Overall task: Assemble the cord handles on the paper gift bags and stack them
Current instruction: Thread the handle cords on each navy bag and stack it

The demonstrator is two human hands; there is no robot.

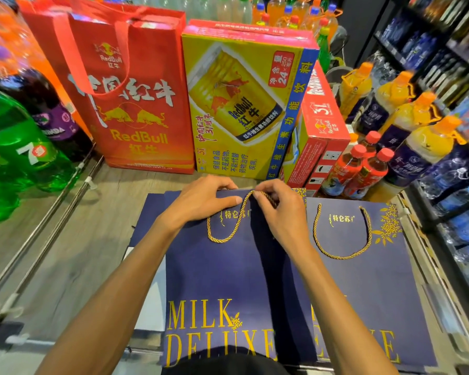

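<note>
A navy paper gift bag (222, 272) marked "MILK DELUXE" lies flat in front of me on other navy bags. A gold twisted cord (229, 234) loops down from its top edge. My left hand (203, 198) grips the bag's top edge, thumb lying on the front. My right hand (279, 209) pinches the cord's upper end by the top edge. To the right lies a second navy bag (363, 288) whose gold cord handle (341, 253) hangs in a full loop with both ends at the bag's top.
A wooden shelf surface (87, 239) with metal rails (38, 231) holds the bags. Behind stand a red RedBull bag (136, 112), a yellow RedBull carton (244, 109) and a red box (322, 131). Drink bottles crowd the left (19, 158) and right (406, 136) sides.
</note>
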